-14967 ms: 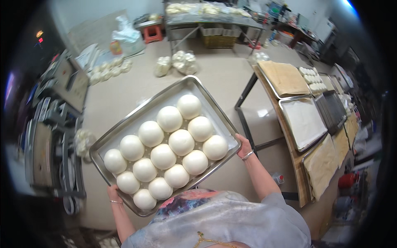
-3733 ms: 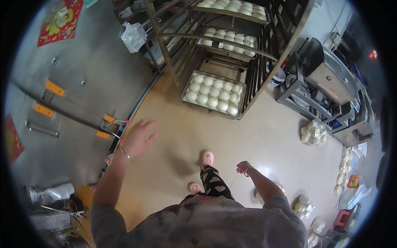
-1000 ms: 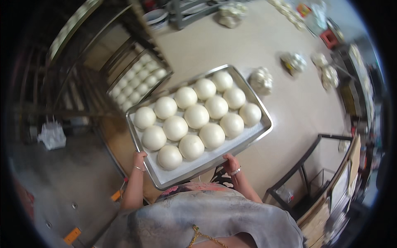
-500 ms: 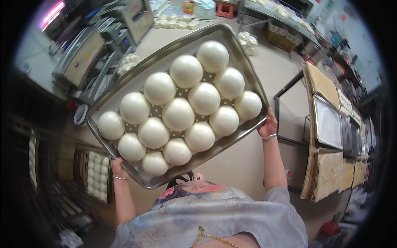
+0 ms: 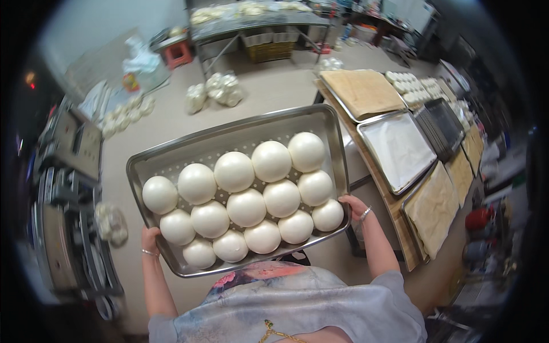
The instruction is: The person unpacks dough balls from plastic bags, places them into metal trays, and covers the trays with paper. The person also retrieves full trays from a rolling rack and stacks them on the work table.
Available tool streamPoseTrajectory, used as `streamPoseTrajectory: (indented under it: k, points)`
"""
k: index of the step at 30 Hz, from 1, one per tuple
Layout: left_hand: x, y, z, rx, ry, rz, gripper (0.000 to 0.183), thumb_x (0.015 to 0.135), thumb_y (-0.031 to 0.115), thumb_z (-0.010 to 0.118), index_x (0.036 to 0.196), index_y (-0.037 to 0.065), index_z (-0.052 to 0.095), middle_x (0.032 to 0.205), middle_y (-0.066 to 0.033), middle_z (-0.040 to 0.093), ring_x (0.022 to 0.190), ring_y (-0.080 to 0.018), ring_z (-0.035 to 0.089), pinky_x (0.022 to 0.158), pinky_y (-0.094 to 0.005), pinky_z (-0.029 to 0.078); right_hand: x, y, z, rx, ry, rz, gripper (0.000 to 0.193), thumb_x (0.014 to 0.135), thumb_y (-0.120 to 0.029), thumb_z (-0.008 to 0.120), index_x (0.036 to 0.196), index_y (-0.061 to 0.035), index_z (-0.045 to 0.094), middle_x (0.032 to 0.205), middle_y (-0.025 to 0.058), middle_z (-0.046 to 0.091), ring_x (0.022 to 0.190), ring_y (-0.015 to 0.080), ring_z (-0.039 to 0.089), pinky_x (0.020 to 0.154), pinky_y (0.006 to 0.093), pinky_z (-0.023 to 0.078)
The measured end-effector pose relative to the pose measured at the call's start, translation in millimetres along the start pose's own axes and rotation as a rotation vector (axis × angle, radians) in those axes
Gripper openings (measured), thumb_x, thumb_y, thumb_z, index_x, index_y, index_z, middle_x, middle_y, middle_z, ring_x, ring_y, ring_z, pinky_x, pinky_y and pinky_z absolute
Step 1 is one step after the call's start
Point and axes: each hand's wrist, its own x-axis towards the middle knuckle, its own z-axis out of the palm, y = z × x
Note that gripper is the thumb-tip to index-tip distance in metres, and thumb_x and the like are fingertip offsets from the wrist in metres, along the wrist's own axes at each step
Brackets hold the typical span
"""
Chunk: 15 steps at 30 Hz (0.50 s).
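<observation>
Between my hands I carry a deep metal tray point(image 5: 189, 141) with a perforated bottom. Several round, smooth white dough buns point(image 5: 246, 207) sit in it, gathered in rows toward the near side, while the far strip of the bottom is bare. My left hand point(image 5: 150, 240) grips the tray's left side near its front corner. On the right side, my right hand point(image 5: 355, 207) holds the rim close to the near corner. Most of the fingers of both hands are hidden under or behind the tray. The tray is off any surface, in front of my body.
At right stands a wooden table point(image 5: 394, 228) bearing a paper-lined tray point(image 5: 397, 150), a paper-covered tray point(image 5: 363, 94) and dark stacked trays point(image 5: 440, 128). Metal machines point(image 5: 60, 228) line the left. Filled plastic bags point(image 5: 223, 88) lie on the floor before a far metal table point(image 5: 257, 26).
My view and body have turned to the right, bringing the wooden table closer. The tray has come lower and more level, with both hands still on it.
</observation>
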Motion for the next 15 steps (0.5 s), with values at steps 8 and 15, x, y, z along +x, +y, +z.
streamPoseTrajectory:
  k: [8, 15]
  points:
    - [314, 26, 196, 0.280, -0.008, -0.060, 0.021, 0.056, 0.005, 0.050, 0.075, 0.000, 0.057, 0.065, -0.0051, 0.056, 0.053, -0.0186, 0.055, 0.048, -0.0296, 0.046, 215, -136, -99, -0.354, 0.548, -0.094, 0.024, 0.067, -0.017, 0.056, 0.062, 0.0066, 0.058, 0.053, 0.0036, 0.052, 0.050, 0.0141, 0.049, 0.047, 0.0338, 0.037]
    - [496, 42, 282, 0.200, 0.086, -0.203, 0.038, 0.057, -0.003, 0.046, 0.095, -0.004, 0.053, 0.080, -0.0086, 0.057, 0.068, -0.0230, 0.057, 0.059, -0.0328, 0.048, 368, -338, -120, -0.788, 0.626, -0.264, 0.033, 0.066, -0.024, 0.056, 0.065, 0.0084, 0.058, 0.059, 0.0185, 0.058, 0.055, 0.0291, 0.059, 0.056, 0.0381, 0.045]
